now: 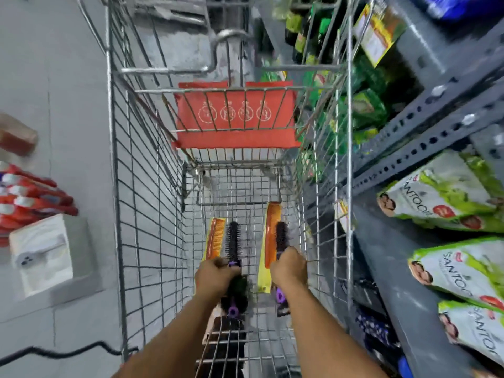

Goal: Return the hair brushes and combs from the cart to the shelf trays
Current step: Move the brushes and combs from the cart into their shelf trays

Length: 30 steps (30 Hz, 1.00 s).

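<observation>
A shop aisle with a grey floor, a wire cart standing lengthwise in it and a grey metal shelf close along its right side, stacked with green packets; no trays for brushes show from here. Both hands are down inside the cart basket; the left hand is closed around a packaged orange comb and a black round brush together; the right hand is closed around a second orange comb and a second brush. Another brush with a purple handle lies on the cart floor just below the left hand, and something dark lies further back, too blurred to name. Each hand carries two loose items in one grip, so the likeliest slip is a comb sliding out of its flat card as the hands lift; the brush bristles could also snag the wire mesh or the red child-seat flap on the way up; with both hands full, setting things on the shelf means releasing one pair blind, which risks knocking the packets.
</observation>
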### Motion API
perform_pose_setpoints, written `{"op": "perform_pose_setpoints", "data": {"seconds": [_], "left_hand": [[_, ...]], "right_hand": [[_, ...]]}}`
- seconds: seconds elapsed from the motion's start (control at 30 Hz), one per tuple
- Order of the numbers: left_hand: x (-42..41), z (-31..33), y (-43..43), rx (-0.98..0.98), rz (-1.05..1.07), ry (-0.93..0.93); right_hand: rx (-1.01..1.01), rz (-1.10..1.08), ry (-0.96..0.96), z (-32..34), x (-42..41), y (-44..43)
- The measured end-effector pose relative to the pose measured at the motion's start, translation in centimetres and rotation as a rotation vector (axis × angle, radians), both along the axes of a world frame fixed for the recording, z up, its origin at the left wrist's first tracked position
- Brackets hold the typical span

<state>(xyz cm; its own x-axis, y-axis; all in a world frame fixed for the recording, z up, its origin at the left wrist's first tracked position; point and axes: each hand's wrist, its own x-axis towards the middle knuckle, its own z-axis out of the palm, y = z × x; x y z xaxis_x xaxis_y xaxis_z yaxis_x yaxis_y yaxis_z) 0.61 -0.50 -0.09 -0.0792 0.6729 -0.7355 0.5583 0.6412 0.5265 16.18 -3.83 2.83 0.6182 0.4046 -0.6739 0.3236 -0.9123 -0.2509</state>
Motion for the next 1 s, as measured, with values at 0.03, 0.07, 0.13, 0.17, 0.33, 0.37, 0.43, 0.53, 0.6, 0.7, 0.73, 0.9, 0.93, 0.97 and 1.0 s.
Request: {"op": "perform_pose_setpoints", "data": {"seconds": [0.03, 0.07, 0.13, 0.17, 0.33, 0.37, 0.43, 0.53, 0.6, 0.7, 0.73, 0.9, 0.93, 0.97, 1.0], "left_hand": [[-0.4, 0.8, 0.1, 0.024, 0.021, -0.011], [-0.9, 2.0, 0.1, 0.052, 0.041, -0.023], [-1.6, 4.2, 0.4, 0.088, 0.077, -0.09], [-1.8, 5.9, 0.4, 0.107, 0.1, -0.141], [-2.4, 15.4, 0.4, 0.338, 0.097, -0.26], [-2.2, 17.4, 0.4, 0.373, 0.083, -0.299], [-1.3, 21.7, -0.2, 0.444, 0.026, -0.355], [1.0, 27.5, -1.7, 0.513, -0.071, -0.44], [3.4, 30.7, -3.2, 0.499, -0.146, -0.516], [7.2, 34.2, -6.0, 0.48, -0.294, -0.607], [8.7, 35.2, -7.2, 0.478, -0.336, -0.628], [16.9, 38.7, -14.4, 0.361, -0.53, -0.788], [18.3, 39.2, -15.8, 0.349, -0.565, -0.806], [19.5, 39.6, -17.1, 0.342, -0.593, -0.828], [21.3, 40.0, -19.0, 0.321, -0.629, -0.857]], "right_hand": [[0.041, -0.022, 0.031, 0.8, 0.0, 0.0], [0.088, -0.049, 0.066, 2.0, 0.0, 0.0], [0.185, -0.095, 0.126, 4.2, -0.2, 0.3], [0.237, -0.098, 0.148, 5.7, -0.3, 0.3], [0.546, -0.096, 0.285, 13.9, -0.4, -1.4], [0.61, -0.1, 0.313, 15.5, -0.2, -1.9], [0.72, -0.119, 0.336, 19.1, 0.6, -3.6], [0.897, -0.207, 0.359, 24.1, 2.7, -7.6], [0.963, -0.247, 0.333, 27.1, 4.6, -11.0], [1.097, -0.303, 0.26, 30.7, 6.8, -16.1], [1.131, -0.318, 0.232, 32.0, 7.5, -18.1], [1.177, -0.515, 0.067, 36.8, 10.3, -28.2], [1.184, -0.557, 0.041, 37.5, 10.6, -29.8], [1.189, -0.585, 0.014, 37.9, 11.0, -31.3], [1.204, -0.638, -0.024, 38.5, 11.5, -33.5]]}}
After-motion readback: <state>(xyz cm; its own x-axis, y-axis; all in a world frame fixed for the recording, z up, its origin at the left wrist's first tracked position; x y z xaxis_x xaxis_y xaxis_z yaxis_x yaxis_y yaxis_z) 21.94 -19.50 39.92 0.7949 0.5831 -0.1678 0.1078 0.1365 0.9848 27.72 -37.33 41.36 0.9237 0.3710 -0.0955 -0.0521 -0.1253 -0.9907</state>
